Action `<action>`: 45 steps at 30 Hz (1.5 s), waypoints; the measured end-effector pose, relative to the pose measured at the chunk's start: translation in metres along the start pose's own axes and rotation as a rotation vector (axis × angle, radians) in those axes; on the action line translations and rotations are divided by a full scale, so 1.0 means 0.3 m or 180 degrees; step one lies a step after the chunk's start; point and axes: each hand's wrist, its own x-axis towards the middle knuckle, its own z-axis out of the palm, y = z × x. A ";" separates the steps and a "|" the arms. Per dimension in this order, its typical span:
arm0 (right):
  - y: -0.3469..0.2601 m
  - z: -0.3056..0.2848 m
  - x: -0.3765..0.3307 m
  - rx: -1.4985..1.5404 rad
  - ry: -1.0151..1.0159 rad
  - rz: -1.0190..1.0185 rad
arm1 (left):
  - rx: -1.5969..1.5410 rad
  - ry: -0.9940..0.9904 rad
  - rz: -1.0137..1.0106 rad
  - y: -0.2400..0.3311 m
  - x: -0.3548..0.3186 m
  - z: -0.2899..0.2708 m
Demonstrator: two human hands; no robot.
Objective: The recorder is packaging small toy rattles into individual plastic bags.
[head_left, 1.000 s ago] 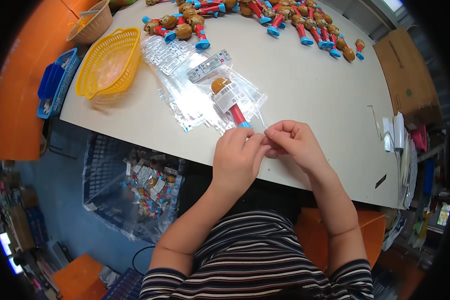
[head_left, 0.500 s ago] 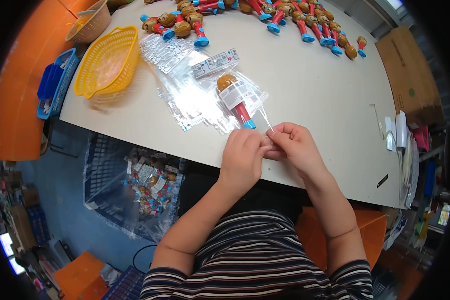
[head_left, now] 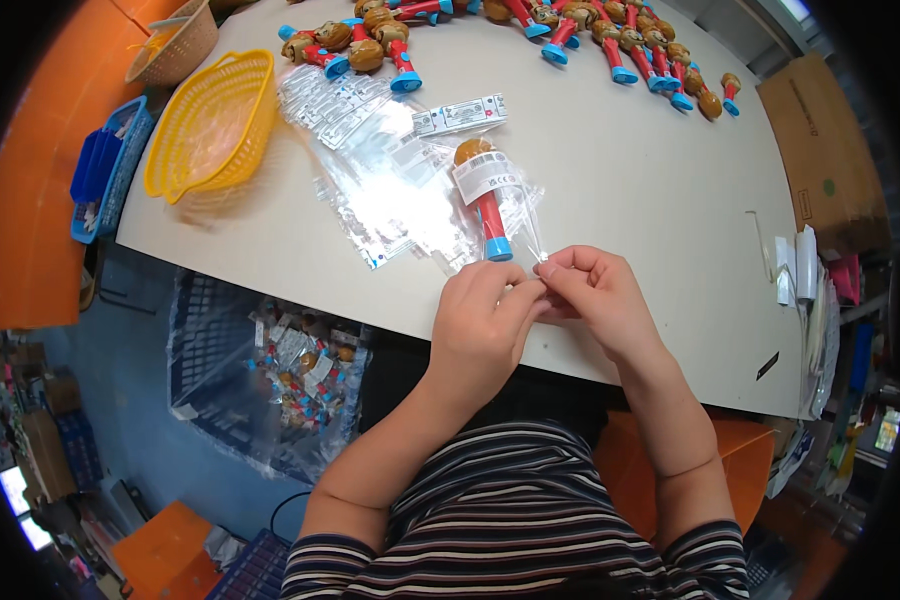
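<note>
A clear plastic bag (head_left: 526, 215) lies at the table's near edge, with a red toy figure (head_left: 490, 218) inside it. The figure has a round brown head and a blue base, and a white printed label crosses its upper part. My right hand (head_left: 592, 290) pinches the near end of the bag between thumb and fingers. Beside it, my left hand (head_left: 482, 315) is closed at the same end, its fingertips close to the right ones. Flat clear bags (head_left: 385, 190) are spread in a heap just left of the bagged figure.
Several loose toy figures (head_left: 630, 45) lie along the far side of the table (head_left: 660, 190). A yellow basket (head_left: 160, 165) stands at the left, a blue basket (head_left: 130, 180) beyond it. Below the edge, a dark blue crate (head_left: 195, 370) holds bagged figures. A cardboard box (head_left: 820, 150) stands right.
The bagged figure has shifted slightly right and stands straighter in view. A printed strip above it has moved right too. Both hands stay at the bag's near end.
</note>
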 end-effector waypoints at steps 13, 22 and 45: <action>0.044 -0.032 0.044 -0.0420 0.0200 -0.0262 | -0.0915 -0.0460 -0.0678 -0.026 -0.013 -0.015; 0.025 -0.036 0.045 -0.0420 0.0121 -0.0067 | -0.3544 0.1064 -0.2074 -0.300 -0.052 -0.334; 0.024 -0.081 0.041 -0.3911 0.0569 -0.3354 | 0.0587 -0.1055 0.0888 -0.265 0.116 -0.246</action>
